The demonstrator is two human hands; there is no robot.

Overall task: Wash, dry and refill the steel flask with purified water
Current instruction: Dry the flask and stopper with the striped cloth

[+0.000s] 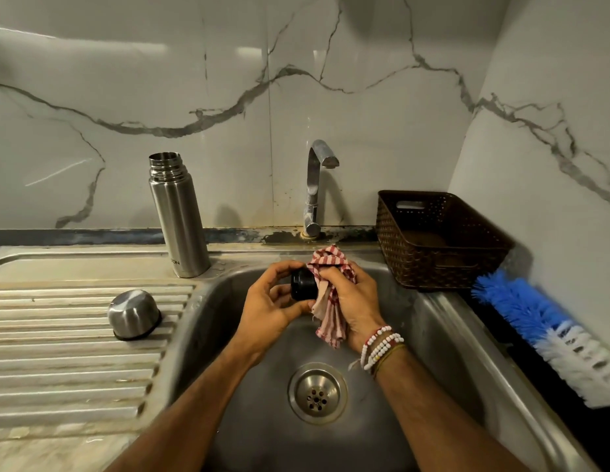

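Steel flask (179,216) standing up straight on the flat rim at the back left corner of the sink (208,335), mouth open, letters printed low on its side, well apart from both hands. Small black stopper (303,284) held up over the sink bowl, in front of the flask and to its right, lying on its side. Left hand (271,310) wrapped round the stopper, fingers curled over the top, thumb below. Right hand (353,301) gripping a red and white striped cloth (329,264), bunched up and pushed against the stopper's right end, loose corner hanging down under the fist. Strings of white and red beads (382,345) round the right wrist. Round steel cup lid (134,314) upside down on the ridged draining board (58,352), left of the bowl, near the flask but not touching it. Round drain (318,393) in the bottom of the bowl, below the hands. Bent steel tap (315,185) at the back, behind the hands. Brown basket (439,240) on the right rim, beside the tap. Long brush (552,332) with blue and white bristles lying just right of the basket, along the dark counter edge. White marble wall (297,80) with grey veins behind it all.
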